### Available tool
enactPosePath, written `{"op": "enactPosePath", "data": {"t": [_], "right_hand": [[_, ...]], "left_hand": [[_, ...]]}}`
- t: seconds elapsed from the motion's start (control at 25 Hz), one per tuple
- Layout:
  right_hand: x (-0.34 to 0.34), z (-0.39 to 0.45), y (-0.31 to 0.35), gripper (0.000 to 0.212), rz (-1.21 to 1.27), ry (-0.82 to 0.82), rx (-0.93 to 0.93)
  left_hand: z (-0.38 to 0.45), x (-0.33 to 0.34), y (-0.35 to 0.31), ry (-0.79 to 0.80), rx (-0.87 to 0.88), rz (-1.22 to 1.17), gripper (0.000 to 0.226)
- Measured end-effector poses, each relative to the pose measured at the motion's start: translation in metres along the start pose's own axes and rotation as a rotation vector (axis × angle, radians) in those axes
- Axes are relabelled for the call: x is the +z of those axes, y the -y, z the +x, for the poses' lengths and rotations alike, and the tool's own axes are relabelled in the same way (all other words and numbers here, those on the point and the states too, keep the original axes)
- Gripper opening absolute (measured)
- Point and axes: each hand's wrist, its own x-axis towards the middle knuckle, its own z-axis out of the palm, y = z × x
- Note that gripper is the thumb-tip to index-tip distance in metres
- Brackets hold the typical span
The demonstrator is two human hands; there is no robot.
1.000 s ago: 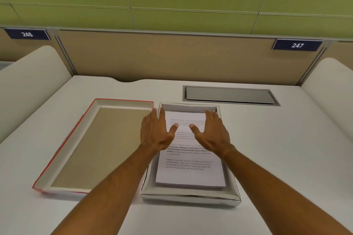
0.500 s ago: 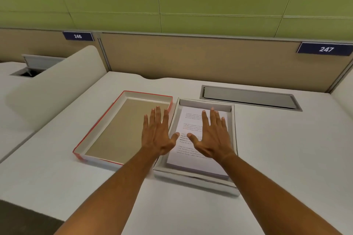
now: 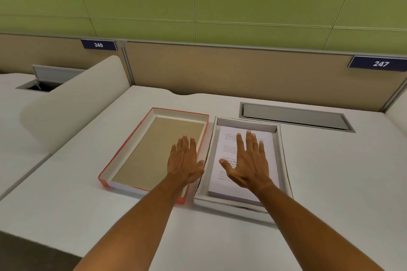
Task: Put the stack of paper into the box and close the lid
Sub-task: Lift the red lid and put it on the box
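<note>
The stack of printed paper (image 3: pixel 226 145) lies inside the shallow white box (image 3: pixel 284 160) on the desk. The red-edged lid (image 3: pixel 141 156) lies upside down just left of the box, its brown inside facing up. My left hand (image 3: pixel 184 163) hovers flat with fingers spread over the lid's right side, holding nothing. My right hand (image 3: pixel 247 160) is spread flat over the paper in the box; I cannot tell whether it touches the sheets.
A white desk (image 3: pixel 330 182) carries both pieces. A closed cable hatch (image 3: pixel 295 116) sits behind the box. A rounded white divider (image 3: pixel 72 103) stands to the left, with an open hatch (image 3: pixel 41 82) on the neighbouring desk. A beige partition runs along the back.
My left hand has moved left, off the box and over the lid. My right hand stays above the paper. The view has swung to the left.
</note>
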Motion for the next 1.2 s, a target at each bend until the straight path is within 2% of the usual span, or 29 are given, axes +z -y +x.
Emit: {"op": "enactPosePath", "data": {"t": [0.08, 0.24, 0.44, 0.6, 0.68, 0.8, 0.92, 1.0, 1.12, 1.2], "right_hand": [[0.007, 0.002, 0.007, 0.104, -0.006, 0.004, 0.035], [0.017, 0.007, 0.019, 0.105, -0.007, 0.026, 0.12], [0.02, 0.013, 0.028, 0.104, -0.024, 0.023, 0.177], [0.021, 0.018, 0.033, 0.104, -0.009, 0.011, 0.192], [0.019, 0.022, 0.034, 0.103, 0.013, -0.007, 0.185], [0.01, 0.034, 0.037, 0.099, 0.106, -0.032, 0.164], [-0.001, 0.047, 0.047, 0.094, 0.195, -0.031, 0.142], [-0.009, 0.053, 0.057, 0.086, 0.288, -0.032, 0.118], [-0.022, 0.065, 0.075, 0.071, 0.655, -0.057, 0.169], [-0.028, 0.073, 0.084, 0.054, 0.954, 0.003, 0.291]], "left_hand": [[0.008, 0.007, 0.005, 0.043, -0.036, -0.117, 0.073], [0.027, 0.019, 0.014, 0.038, -0.061, -0.269, 0.026], [0.045, 0.025, 0.014, 0.071, -0.05, -0.323, 0.02], [0.051, 0.011, 0.016, 0.077, -0.014, -0.342, 0.005], [0.057, -0.01, 0.02, 0.044, -0.016, -0.397, 0.011], [0.069, -0.061, 0.034, -0.09, -0.084, -0.513, 0.008], [0.081, -0.116, 0.06, -0.212, -0.145, -0.748, 0.009], [0.085, -0.147, 0.081, -0.229, -0.21, -0.971, 0.007], [0.086, -0.184, 0.104, -0.174, -0.271, -1.349, 0.008], [0.08, -0.201, 0.113, -0.14, -0.296, -1.626, 0.004]]}}
